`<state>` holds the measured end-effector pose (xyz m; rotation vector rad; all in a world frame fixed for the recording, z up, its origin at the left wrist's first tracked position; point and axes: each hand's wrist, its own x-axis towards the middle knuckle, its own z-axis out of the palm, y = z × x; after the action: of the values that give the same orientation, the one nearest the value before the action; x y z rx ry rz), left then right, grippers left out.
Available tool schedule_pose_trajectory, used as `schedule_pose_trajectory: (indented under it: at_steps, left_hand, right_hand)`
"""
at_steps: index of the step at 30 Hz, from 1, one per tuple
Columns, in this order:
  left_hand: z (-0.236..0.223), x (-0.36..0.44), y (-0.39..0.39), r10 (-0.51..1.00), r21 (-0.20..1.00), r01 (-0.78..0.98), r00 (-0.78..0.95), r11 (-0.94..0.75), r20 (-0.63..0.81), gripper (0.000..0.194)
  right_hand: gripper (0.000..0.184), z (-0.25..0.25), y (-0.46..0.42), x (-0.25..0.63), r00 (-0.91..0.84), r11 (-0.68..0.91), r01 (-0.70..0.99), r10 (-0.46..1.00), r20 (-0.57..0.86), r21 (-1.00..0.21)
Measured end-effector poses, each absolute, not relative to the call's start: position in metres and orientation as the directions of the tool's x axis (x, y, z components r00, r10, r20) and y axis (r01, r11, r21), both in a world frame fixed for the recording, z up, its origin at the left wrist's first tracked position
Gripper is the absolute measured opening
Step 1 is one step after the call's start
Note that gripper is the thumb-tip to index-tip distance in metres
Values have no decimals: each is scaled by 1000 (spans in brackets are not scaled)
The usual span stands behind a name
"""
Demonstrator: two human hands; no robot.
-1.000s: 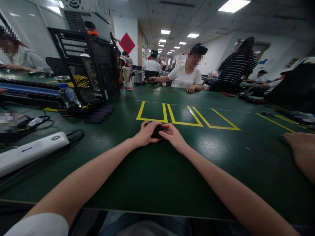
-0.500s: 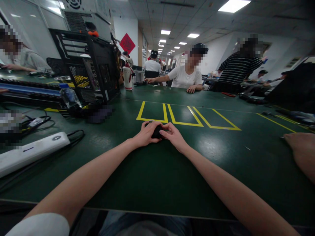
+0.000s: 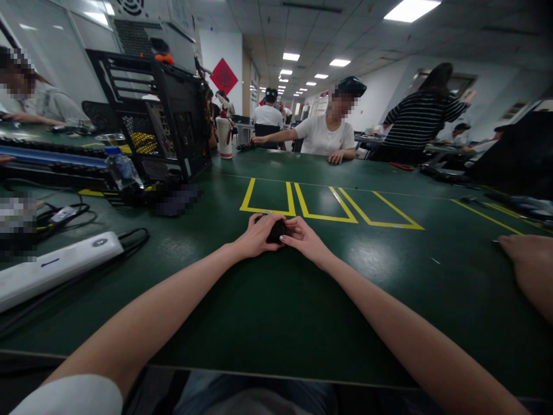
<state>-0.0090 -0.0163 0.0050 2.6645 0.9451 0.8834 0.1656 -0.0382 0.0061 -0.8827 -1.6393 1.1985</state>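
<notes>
A small black object (image 3: 275, 232) is held just above or on the green table, between my two hands; its kind cannot be made out. My left hand (image 3: 258, 235) wraps over its left side and top, the thumb along the near edge. From the right, my right hand (image 3: 305, 240) closes its thumb and fingertips on the object's right side. Both hands hide much of it. They are at the near edge of the yellow tape outlines (image 3: 326, 218) on the table.
At left stand a black open computer case (image 3: 168, 124), a plastic bottle (image 3: 123, 167) and a white power strip (image 3: 60, 266) with cables. Another person's hand (image 3: 529, 268) rests at the right edge. A person in white (image 3: 326, 135) sits opposite, near a white cup (image 3: 224, 137).
My right thumb and fingers have shifted slightly on the black object; my left hand stays put. In the background, the person in stripes has turned and a hand shows raised.
</notes>
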Motion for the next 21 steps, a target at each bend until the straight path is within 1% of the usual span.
schedule_pose_trajectory:
  at_steps: [4,9,11,13,17,21]
  left_hand:
    - [3,-8,-15,622,344,520,617,-782,482,57]
    - [3,-8,-15,612,332,516,622,-790,489,59]
    - [3,-8,-15,612,330,517,625,-790,485,59]
    - [4,-8,-15,617,333,521,623,-786,481,58]
    - [4,-9,-15,624,336,528,617,-780,480,57]
    - [4,-9,-15,624,340,525,620,-780,476,58]
  right_hand:
    - [23,6,-40,163,-288,234,70,936,205,-970]
    - [30,4,-35,163,-281,227,94,940,193,-969]
    - [32,4,-34,165,-285,250,123,936,207,-960]
    - [29,4,-33,166,-308,281,132,923,230,-951]
    - [28,4,-34,166,-352,314,51,894,277,-948]
    - [20,4,-34,165,-281,341,69,908,309,-938]
